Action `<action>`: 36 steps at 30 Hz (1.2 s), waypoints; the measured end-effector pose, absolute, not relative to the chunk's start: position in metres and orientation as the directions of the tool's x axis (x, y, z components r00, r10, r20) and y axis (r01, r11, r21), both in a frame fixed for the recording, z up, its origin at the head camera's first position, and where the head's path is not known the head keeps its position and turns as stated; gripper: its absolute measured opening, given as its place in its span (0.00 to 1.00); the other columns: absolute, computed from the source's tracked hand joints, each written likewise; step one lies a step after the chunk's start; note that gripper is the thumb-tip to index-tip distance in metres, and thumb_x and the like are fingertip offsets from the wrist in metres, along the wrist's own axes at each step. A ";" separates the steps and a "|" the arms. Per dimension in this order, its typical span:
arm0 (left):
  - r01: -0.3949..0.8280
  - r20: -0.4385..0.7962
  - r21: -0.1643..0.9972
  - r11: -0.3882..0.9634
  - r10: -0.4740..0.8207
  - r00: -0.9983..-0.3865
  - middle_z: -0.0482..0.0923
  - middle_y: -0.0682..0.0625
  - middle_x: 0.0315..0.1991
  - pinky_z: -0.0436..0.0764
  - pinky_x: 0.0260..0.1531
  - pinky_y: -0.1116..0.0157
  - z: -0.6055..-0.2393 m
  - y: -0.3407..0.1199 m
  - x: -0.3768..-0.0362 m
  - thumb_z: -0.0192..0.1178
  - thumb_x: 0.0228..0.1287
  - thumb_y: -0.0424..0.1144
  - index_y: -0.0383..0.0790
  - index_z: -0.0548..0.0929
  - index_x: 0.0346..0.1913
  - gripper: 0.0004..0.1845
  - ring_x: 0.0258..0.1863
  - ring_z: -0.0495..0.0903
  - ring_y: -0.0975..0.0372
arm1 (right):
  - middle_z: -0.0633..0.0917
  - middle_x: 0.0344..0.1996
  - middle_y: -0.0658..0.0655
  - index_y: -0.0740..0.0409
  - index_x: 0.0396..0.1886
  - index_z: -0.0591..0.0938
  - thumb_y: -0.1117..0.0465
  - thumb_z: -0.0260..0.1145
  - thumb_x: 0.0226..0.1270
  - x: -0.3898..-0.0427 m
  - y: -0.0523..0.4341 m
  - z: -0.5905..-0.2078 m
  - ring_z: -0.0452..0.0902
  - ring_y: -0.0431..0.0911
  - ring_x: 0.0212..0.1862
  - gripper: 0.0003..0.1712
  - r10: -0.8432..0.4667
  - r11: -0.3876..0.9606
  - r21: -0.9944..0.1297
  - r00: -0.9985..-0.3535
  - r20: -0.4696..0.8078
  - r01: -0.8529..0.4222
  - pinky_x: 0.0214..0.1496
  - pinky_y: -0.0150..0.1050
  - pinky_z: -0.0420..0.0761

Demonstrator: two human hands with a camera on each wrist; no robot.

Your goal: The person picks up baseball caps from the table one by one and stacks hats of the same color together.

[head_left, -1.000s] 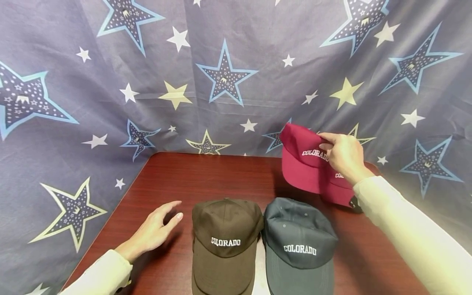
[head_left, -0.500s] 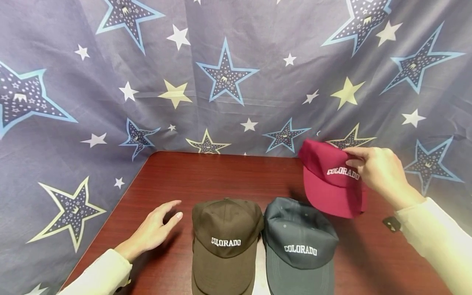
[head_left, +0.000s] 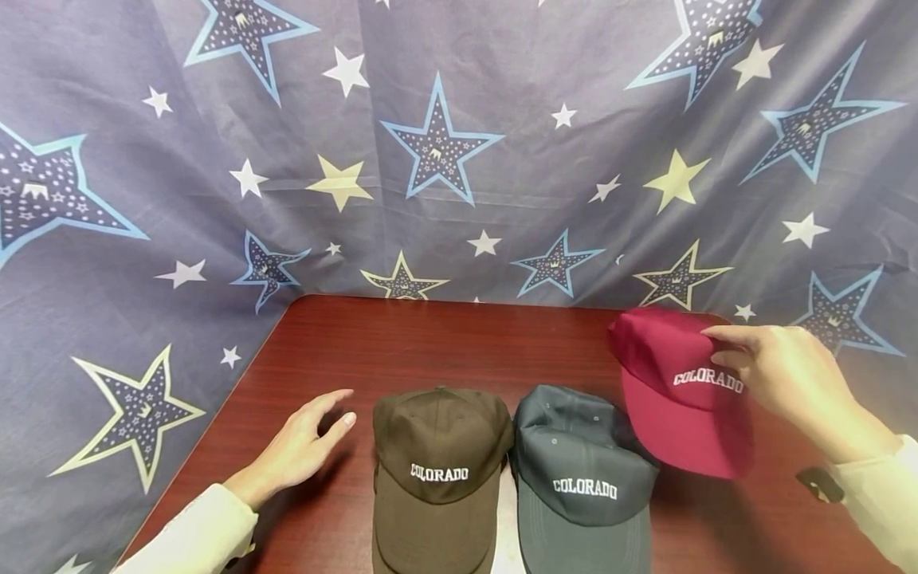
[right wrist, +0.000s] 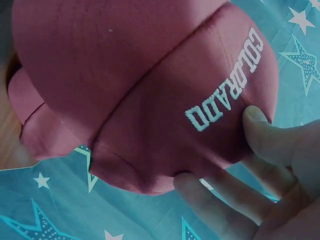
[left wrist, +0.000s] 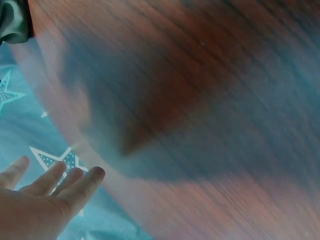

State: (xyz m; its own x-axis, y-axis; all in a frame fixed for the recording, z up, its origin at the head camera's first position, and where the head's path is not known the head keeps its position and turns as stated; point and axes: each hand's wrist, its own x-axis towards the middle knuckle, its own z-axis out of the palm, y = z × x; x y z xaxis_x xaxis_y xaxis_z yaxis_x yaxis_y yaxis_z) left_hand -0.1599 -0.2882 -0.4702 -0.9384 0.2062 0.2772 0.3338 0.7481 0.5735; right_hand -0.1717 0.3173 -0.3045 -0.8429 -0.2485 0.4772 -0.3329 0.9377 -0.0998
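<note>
1. Star-printed blue fabric [head_left: 459,159] backs a dark red wooden bench [head_left: 430,343].
2. The right hand [head_left: 789,375], its grip pinching the maroon cloth "COLORADO" cap [head_left: 681,399], has carried it rightward and lower, beside the grey cap [head_left: 582,478].
3. The left hand [head_left: 301,446] stays flat, fingers relaxed, near the brown cap [head_left: 437,470].

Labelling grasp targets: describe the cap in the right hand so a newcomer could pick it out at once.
Start at the dark red-brown wooden table in front of the star-printed blue backdrop. Three cloth baseball caps lettered COLORADO sit toward its near edge; go to the rightmost, the one the right hand grips by the crown. It is the maroon cap, unlike the olive-brown cap and slate-grey cap lying flat beside it.
</note>
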 end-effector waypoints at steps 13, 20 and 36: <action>0.339 0.282 0.572 0.746 0.209 -0.936 0.76 0.39 0.66 0.69 0.66 0.43 -0.471 -0.289 -0.161 0.58 0.78 0.48 0.36 0.75 0.69 0.26 0.66 0.74 0.45 | 0.90 0.34 0.59 0.49 0.46 0.91 0.64 0.81 0.49 -0.144 0.341 -0.315 0.84 0.56 0.31 0.21 -0.260 0.951 -0.064 -0.894 0.365 -0.303 0.24 0.49 0.75; 0.338 0.281 0.581 0.741 0.207 -0.937 0.76 0.39 0.66 0.69 0.66 0.43 -0.471 -0.290 -0.161 0.58 0.78 0.48 0.36 0.75 0.69 0.26 0.66 0.74 0.45 | 0.90 0.33 0.57 0.49 0.45 0.91 0.63 0.81 0.49 -0.133 0.352 -0.321 0.84 0.56 0.32 0.20 -0.257 0.957 -0.058 -0.927 0.275 -0.283 0.26 0.54 0.78; 0.333 0.276 0.582 0.742 0.206 -0.939 0.76 0.40 0.66 0.69 0.66 0.43 -0.472 -0.291 -0.162 0.57 0.78 0.49 0.38 0.75 0.70 0.26 0.66 0.74 0.45 | 0.86 0.29 0.40 0.38 0.37 0.91 0.63 0.82 0.46 -0.119 0.361 -0.352 0.77 0.37 0.32 0.19 -0.294 0.948 -0.079 -0.945 0.146 -0.307 0.31 0.42 0.78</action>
